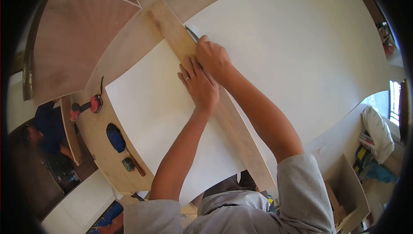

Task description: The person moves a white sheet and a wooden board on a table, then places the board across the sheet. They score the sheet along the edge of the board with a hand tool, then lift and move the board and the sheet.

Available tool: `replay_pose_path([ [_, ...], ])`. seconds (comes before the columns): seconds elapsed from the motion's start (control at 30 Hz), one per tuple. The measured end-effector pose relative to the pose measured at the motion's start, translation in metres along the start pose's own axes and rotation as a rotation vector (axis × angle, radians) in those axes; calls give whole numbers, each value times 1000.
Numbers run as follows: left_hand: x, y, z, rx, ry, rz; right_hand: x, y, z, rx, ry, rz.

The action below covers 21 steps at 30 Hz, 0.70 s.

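Observation:
A long wooden board (241,133) lies slantwise across a white sheet (146,92). My left hand (200,87) presses down on the board with fingers stretched out, a ring on one of them. Just beyond it, my right hand (211,58) is closed round a knife, whose handle is hidden in the fist. The dark, slightly curved knife blade (192,33) points away from me along the board's right edge. To the right of the board spreads a large white sheet surface (297,53).
On the left of the wooden worktop (101,150) lie a red and black power drill (87,107), a dark blue object (115,137) and a tape measure (128,164). Brown panels (81,36) stand at upper left. A person (45,126) is low at the left.

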State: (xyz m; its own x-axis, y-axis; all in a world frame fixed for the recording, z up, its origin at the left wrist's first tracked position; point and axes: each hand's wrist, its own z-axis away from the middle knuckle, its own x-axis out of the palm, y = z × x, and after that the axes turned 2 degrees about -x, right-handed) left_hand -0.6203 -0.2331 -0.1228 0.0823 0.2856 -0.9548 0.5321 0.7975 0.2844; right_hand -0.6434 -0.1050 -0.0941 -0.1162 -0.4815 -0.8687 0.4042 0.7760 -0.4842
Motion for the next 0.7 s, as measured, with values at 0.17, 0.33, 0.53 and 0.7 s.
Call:
replay_pose_path([
  [0.17, -3, 4, 0, -9, 6, 39, -5, 11, 61, 6, 27, -85],
  [0.33, -4, 5, -1, 5, 25, 38, -7, 20, 74, 74, -33, -158],
  [0.53, -4, 5, -1, -30, -6, 44, -23, 19, 33, 188, 88, -516],
  [0.7, -3, 3, -2, -31, 2, 1, -2, 14, -16, 105, 90, -372],
])
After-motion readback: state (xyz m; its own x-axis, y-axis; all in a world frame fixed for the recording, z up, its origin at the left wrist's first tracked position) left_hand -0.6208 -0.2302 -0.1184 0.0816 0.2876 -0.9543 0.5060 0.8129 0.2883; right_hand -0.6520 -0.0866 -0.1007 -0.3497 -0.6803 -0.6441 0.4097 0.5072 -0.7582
